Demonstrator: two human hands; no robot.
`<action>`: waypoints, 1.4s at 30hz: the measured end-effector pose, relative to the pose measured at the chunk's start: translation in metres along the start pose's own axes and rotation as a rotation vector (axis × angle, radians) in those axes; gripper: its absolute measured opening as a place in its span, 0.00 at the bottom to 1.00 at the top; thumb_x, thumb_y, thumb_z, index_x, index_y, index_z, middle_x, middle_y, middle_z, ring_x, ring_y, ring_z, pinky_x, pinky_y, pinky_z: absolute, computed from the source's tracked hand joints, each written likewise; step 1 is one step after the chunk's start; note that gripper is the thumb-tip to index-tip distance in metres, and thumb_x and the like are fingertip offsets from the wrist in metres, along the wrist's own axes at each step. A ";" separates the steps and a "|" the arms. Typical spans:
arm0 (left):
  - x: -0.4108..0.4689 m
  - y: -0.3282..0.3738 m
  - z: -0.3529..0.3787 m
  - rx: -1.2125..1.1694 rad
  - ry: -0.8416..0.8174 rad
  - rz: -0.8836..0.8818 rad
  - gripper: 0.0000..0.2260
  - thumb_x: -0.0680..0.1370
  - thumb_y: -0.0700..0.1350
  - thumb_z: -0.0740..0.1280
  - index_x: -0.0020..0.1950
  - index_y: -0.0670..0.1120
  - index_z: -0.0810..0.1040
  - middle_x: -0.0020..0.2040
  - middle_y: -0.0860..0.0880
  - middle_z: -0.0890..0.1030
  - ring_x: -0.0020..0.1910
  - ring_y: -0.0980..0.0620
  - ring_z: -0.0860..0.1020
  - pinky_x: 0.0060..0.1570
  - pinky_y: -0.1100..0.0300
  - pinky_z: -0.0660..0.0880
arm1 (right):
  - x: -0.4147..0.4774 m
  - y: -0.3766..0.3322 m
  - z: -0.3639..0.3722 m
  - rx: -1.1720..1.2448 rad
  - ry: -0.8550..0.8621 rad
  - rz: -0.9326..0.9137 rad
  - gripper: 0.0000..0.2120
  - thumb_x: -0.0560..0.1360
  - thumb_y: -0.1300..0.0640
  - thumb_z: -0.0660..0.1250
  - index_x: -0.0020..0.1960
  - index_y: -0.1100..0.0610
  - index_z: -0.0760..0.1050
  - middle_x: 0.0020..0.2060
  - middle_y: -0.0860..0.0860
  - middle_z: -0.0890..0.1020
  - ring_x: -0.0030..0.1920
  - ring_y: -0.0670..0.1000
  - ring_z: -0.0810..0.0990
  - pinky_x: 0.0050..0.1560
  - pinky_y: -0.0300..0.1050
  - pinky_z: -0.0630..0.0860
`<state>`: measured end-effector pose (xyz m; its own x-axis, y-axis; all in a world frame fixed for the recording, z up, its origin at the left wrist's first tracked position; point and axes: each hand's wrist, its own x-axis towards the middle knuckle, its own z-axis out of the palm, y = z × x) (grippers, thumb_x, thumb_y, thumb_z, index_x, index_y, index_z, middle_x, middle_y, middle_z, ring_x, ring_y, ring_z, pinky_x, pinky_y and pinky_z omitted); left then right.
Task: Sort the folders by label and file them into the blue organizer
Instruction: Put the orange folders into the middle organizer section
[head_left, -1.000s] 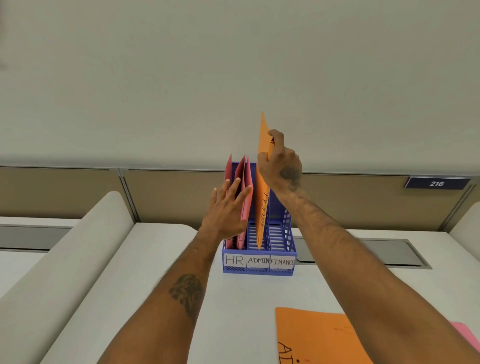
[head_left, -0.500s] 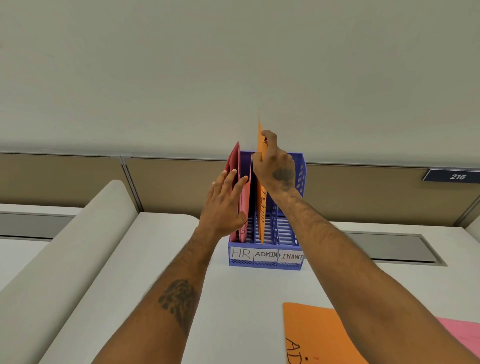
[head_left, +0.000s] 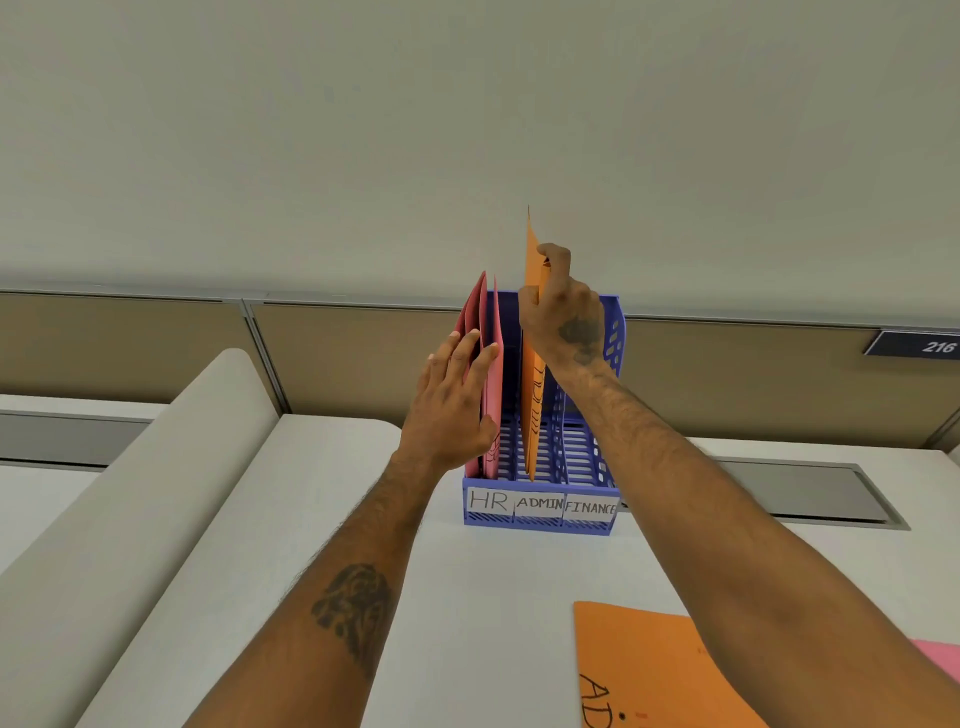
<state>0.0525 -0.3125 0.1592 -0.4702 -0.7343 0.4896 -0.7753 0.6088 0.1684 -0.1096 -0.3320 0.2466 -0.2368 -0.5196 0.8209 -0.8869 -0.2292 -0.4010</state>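
Hands meet at the blue organizer (head_left: 540, 526), which stands at the far side of the white desk (head_left: 493, 597), close to the tan partition (head_left: 363, 353). Its front carries three handwritten paper labels: the HR label (head_left: 487, 500) on the left, the ADMIN label (head_left: 539, 503) in the middle and the FINANCE label (head_left: 589, 507) on the right. The right hand (head_left: 563, 317) is raised at the organizer's top and pinches the upper edge of an orange folder (head_left: 534, 405) between thumb and curled fingers. The folder stands upright and edge-on, its top corner well above the hand and its lower part down inside the middle slot, behind the ADMIN label. Whether its bottom edge rests on the slatted floor I cannot tell. The left hand (head_left: 449, 405) is laid against the pink folders (head_left: 491, 384) that stand in the left slot, behind the HR label. Its fingers are straight and slightly spread, with the tips on the pink card, pressing rather than gripping. Nearer, at the bottom right, a second orange folder (head_left: 654, 670) lies flat on the desk with black handwriting that begins "AD", partly covered by the right forearm. A corner of another pink folder (head_left: 940, 657) shows just beyond it at the right edge of view. On the partition to the far right hangs a dark plate (head_left: 917, 344) numbered 216.
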 end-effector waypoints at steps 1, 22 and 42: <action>0.000 0.000 0.000 0.001 -0.001 0.000 0.40 0.73 0.51 0.69 0.80 0.50 0.52 0.81 0.45 0.52 0.80 0.45 0.45 0.77 0.41 0.52 | -0.003 0.000 0.001 0.002 0.002 0.007 0.16 0.77 0.61 0.63 0.63 0.63 0.71 0.31 0.55 0.81 0.25 0.50 0.73 0.27 0.42 0.74; -0.002 0.000 -0.002 -0.007 0.007 0.001 0.40 0.71 0.48 0.70 0.80 0.49 0.55 0.81 0.45 0.53 0.80 0.44 0.47 0.76 0.40 0.54 | -0.088 0.022 0.014 -0.079 -0.351 0.117 0.19 0.81 0.52 0.56 0.70 0.55 0.63 0.38 0.51 0.80 0.32 0.53 0.80 0.32 0.50 0.81; -0.087 0.004 -0.008 0.024 -0.148 -0.088 0.47 0.74 0.61 0.66 0.81 0.48 0.40 0.81 0.45 0.39 0.79 0.47 0.35 0.77 0.40 0.44 | -0.120 0.029 -0.083 -0.110 -0.497 0.195 0.34 0.79 0.36 0.56 0.78 0.50 0.50 0.71 0.56 0.70 0.65 0.58 0.75 0.56 0.55 0.76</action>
<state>0.0936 -0.2437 0.1236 -0.4554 -0.8220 0.3419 -0.8255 0.5337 0.1837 -0.1398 -0.2084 0.1701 -0.2090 -0.8765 0.4336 -0.8879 -0.0158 -0.4598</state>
